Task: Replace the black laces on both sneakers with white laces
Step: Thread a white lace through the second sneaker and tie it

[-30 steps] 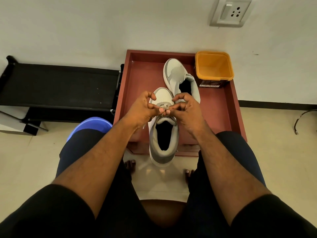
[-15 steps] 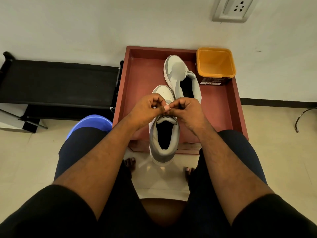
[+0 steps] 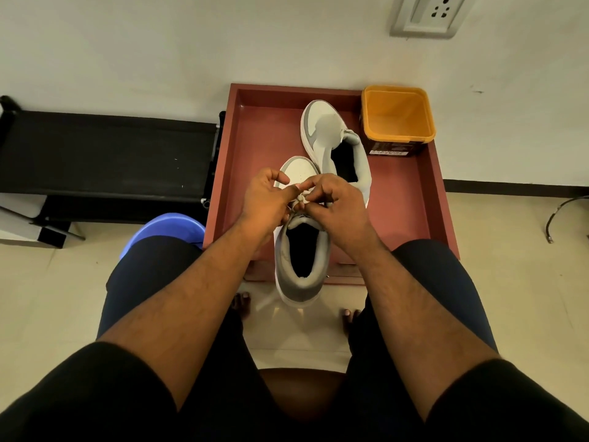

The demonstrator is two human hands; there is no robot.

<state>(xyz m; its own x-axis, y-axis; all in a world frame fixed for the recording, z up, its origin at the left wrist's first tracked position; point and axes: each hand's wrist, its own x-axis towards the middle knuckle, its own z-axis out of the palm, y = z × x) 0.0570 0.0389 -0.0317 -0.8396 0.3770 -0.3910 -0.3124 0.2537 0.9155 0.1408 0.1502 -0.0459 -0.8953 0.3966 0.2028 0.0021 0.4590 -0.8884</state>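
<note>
Both my left hand (image 3: 266, 199) and right hand (image 3: 341, 202) pinch the white lace (image 3: 301, 199); slack could loosen the knot on the sneaker (image 3: 301, 260).

A tray (image 3: 255, 148) stands on the floor against the wall. One sneaker (image 3: 338, 145) lies in the tray toward its far side, with a tub (image 3: 398, 119) in the tray's far right corner. A second sneaker (image 3: 299, 260) sits at the tray's near edge, heel overhanging. A bench (image 3: 105, 154) stands left of the tray, and a bowl (image 3: 169, 224) is off its near left corner.
</note>
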